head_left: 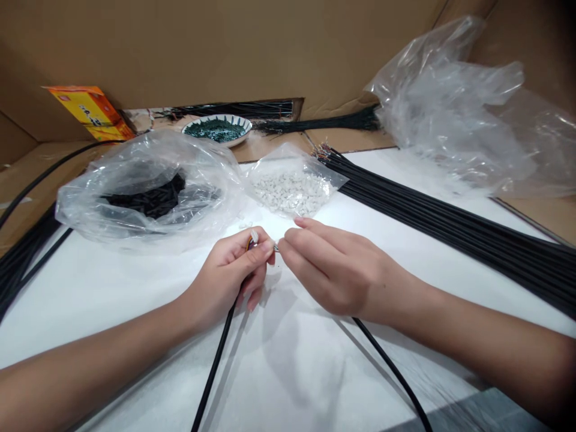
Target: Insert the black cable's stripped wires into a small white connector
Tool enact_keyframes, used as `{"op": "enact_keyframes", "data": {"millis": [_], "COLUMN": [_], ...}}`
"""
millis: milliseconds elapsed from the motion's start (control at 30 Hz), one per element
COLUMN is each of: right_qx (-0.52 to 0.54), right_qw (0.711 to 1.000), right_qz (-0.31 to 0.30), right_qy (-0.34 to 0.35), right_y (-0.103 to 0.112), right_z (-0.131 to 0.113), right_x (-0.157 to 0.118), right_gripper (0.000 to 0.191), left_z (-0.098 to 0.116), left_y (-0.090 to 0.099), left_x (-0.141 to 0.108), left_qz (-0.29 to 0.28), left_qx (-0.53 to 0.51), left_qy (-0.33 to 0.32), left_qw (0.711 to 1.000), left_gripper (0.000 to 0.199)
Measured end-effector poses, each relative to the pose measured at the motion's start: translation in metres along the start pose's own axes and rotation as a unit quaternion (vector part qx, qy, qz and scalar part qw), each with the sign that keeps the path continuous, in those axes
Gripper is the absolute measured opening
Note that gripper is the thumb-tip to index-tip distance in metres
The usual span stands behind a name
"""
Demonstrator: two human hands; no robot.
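Note:
My left hand (pixel 245 264) is closed around the end of a black cable (pixel 215 366) that runs down to the bottom edge. A small white connector (pixel 254 237) with thin coloured wires sticks up between its thumb and forefinger. Just to the right, my right hand (pixel 337 267) is closed in a pinch, its fingertips almost touching the left thumb. Thin wires (pixel 276 248) span the small gap between the hands; the tips of these wires are hidden by the right fingers. Below my right wrist, a black cable length (pixel 391 372) curves toward the bottom edge.
Behind the hands lie a clear bag of small white connectors (pixel 292 189) and an open bag (pixel 90 198) of short black tubes (pixel 157 198). Black cables (pixel 450 222) stretch along the right. A plate (pixel 240 139) holds dark green pieces. Crumpled plastic (pixel 454 114) stands before the cardboard wall (pixel 225 48).

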State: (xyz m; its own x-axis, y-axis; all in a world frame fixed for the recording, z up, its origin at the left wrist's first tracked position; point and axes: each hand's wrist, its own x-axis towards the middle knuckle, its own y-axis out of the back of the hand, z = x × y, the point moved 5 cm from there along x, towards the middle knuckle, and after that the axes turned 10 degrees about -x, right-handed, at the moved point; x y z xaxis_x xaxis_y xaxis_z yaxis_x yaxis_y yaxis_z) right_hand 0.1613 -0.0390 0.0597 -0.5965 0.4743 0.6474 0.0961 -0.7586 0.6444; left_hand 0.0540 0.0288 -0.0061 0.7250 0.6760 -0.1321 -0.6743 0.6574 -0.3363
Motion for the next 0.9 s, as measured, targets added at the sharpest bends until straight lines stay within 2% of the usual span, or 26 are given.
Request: {"op": "enact_keyframes", "data": {"millis": [167,500,667,800,900], "right_qx": [0.042,0.050,0.116,0.208,0.332], "right_qw": [0.996,0.997,0.987,0.954,0.883], "right_qz": [-0.061,-0.041,-0.077,-0.139,-0.210], "right_qy": [-0.046,-0.049,-0.075,-0.166,-0.255], "right_y": [-0.003,0.003,0.004,-0.006,-0.021], "right_z": [0.002,-0.001,0.003,0.017,0.027], "right_x": [-0.001,-0.007,-0.008,-0.008,-0.011], "right_gripper": [0.024,0.023,0.023,0.015,0.018], "left_z": [0.000,0.004,0.002,0.003,0.005], "left_y": [-0.002,-0.004,-0.007,-0.008,-0.009], "left_x": [-0.001,-0.008,-0.008,-0.007,-0.007], "left_qz": [-0.005,-0.021,-0.052,-0.026,-0.009], "left_qx": [0.020,0.123,0.069,0.055,0.063], "left_qy": [-0.009,-0.032,-0.018,-0.036,-0.053], "left_qw": [1.000,0.992,0.996,0.998,0.997], "left_gripper": [0.025,0.029,0.026,0.025,0.025]}}
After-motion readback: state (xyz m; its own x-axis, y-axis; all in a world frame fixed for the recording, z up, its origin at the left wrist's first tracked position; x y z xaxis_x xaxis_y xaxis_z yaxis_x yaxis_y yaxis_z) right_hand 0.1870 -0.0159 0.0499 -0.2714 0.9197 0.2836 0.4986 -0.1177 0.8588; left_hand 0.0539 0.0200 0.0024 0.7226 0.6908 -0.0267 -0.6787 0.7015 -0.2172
